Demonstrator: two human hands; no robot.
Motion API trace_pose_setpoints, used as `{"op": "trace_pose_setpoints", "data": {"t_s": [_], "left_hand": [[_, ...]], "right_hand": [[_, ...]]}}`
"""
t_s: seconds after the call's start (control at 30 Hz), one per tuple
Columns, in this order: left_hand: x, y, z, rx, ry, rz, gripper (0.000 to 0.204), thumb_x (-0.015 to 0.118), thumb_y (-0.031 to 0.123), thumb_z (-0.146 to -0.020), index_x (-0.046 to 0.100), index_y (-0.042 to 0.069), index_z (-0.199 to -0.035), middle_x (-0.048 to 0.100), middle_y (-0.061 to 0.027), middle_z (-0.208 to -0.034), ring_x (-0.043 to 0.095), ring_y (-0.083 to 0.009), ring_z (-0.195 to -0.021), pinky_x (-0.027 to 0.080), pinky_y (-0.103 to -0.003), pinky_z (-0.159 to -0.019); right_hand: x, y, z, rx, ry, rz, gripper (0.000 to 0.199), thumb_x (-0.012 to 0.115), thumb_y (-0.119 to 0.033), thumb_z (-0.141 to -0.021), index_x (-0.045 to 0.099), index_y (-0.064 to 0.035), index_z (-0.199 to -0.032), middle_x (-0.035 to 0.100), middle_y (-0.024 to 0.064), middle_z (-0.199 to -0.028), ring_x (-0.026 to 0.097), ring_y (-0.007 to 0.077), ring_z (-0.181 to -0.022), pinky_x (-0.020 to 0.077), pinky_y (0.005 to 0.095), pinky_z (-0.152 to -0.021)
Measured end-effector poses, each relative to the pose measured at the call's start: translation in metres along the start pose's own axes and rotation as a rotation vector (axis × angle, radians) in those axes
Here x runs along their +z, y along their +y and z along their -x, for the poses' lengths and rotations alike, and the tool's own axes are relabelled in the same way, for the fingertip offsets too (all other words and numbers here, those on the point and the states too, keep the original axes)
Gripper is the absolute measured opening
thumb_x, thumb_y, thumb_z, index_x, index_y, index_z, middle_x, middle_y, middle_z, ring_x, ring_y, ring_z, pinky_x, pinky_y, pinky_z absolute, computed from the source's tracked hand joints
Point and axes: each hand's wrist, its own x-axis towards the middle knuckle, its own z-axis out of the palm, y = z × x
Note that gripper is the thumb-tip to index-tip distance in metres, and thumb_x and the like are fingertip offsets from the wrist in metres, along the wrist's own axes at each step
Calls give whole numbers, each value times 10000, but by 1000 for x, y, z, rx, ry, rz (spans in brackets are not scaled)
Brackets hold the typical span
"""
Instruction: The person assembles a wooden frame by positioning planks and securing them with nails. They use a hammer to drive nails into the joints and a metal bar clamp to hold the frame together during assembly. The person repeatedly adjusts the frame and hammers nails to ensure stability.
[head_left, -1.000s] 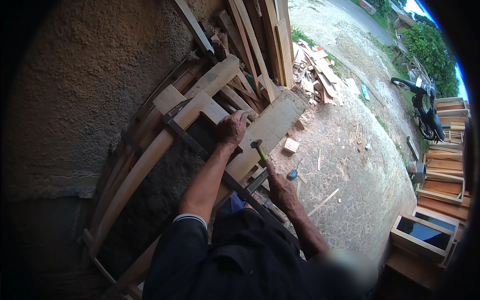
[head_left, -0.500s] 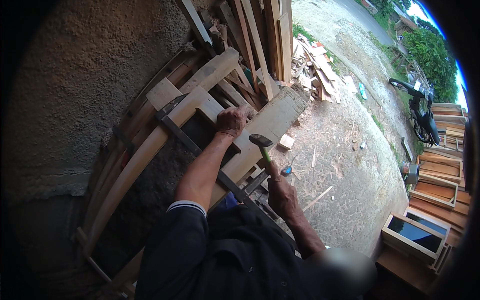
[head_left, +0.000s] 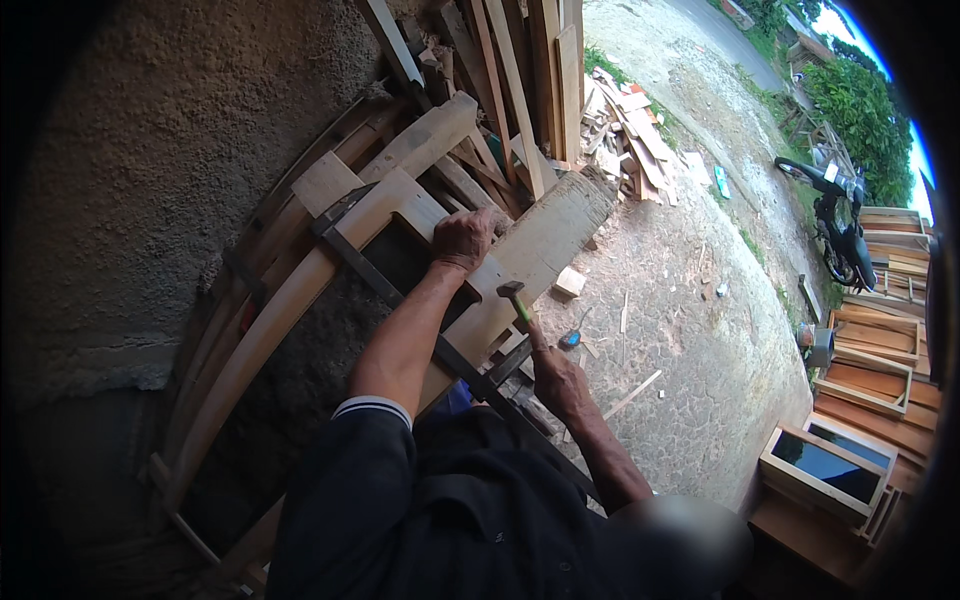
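Note:
A pale wooden frame (head_left: 410, 207) lies at a slant before me on stacked boards. My left hand (head_left: 464, 240) is closed over its upper rail, knuckles up; the fingertips are hidden. In my right hand (head_left: 562, 385) is a hammer (head_left: 511, 290) with a dark metal head and green handle. Its head is low, by the frame's right end, and I cannot tell whether it touches the wood. A dark metal bar clamp (head_left: 375, 280) runs across the frame, under my left forearm. Beyond the rail lies a wide, weathered plank (head_left: 560, 222).
A rough wall (head_left: 200, 130) rises at left, with long curved boards along it. Upright planks (head_left: 525, 90) and a scrap-wood heap (head_left: 640, 140) are at the back. A blue tape measure (head_left: 570, 339) lies on the ground. Wooden frames (head_left: 870, 345) and a motorcycle (head_left: 845, 225) stand at right.
The hammer head has moved slightly down and left, closer to the frame, as my right hand tilted. My left hand stays in nearly the same place.

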Motion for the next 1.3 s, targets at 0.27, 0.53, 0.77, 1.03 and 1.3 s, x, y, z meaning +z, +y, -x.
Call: {"op": "trace_pose_setpoints", "data": {"t_s": [0.27,0.53,0.77,1.03,1.3], "left_hand": [[-4,2,0,35,61,18,211,597,312,-990,625,134,-880,672,-103,-760,686,-333,-777,556,-474,-692],[-2,2,1,9,37,22,213,602,319,-988,627,135,-883,672,-109,-764,687,-331,-777,555,-474,-688],[-4,1,-1,34,48,11,206,609,323,-982,637,138,-895,675,-110,-776,687,-330,-782,556,-473,-692],[-7,3,1,3,44,11,219,606,324,-983,636,136,-874,682,-109,-772,691,-337,-786,555,-475,-690],[-1,0,0,8,42,7,227,590,323,-994,632,136,-873,681,-102,-778,691,-326,-780,555,-472,-696]], "right_hand": [[0,0,1,23,-76,47,811,514,-13,-902,206,-207,-1627,578,222,-811,618,397,-656,493,514,-595],[5,0,7,-90,121,-36,806,520,9,-894,229,-193,-1619,578,213,-777,629,400,-679,495,526,-603],[0,-3,1,-225,292,-110,842,520,23,-868,213,-184,-1624,588,213,-771,627,395,-666,497,517,-600],[-7,-3,3,-79,83,-47,842,511,-7,-886,200,-242,-1632,576,213,-771,626,386,-642,491,511,-564],[-7,-4,-3,-12,-10,6,811,495,-12,-904,224,-259,-1628,556,195,-771,616,377,-634,492,507,-564]]}}
